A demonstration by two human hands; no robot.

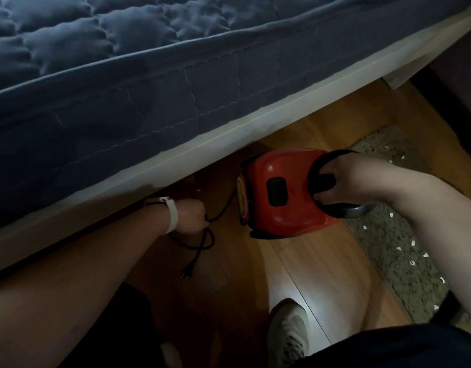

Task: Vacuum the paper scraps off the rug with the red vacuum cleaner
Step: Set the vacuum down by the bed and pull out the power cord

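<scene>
Looking down from my head, my right hand (332,179) is curled round the black loop handle (314,170) on top of the red vacuum cleaner (282,192). The cleaner is a small, glossy, rounded plastic body over the wooden floor (308,261), just beside the bed (123,75). I cannot tell whether it rests on the boards or hangs from my grip. My left hand (192,215) is closed on the black cord (202,243) where it leaves the cleaner's back end. The cord loops down thin and limp, and its plug (186,272) lies loose near my knee, in no socket. The rug (399,248) lies to the right of the cleaner, a speckled grey, nubbly pile whose edge runs close under my right forearm. Small white paper scraps (391,215) are strewn along it. My right hand is the nearer one to the rug. The cleaner's long axis runs left to right, its front end toward the rug, so I judge it only needs carrying a little rightward, once the plug is dealt with. The bed's quilted blue cover looks soft above its pale, smooth frame.
</scene>
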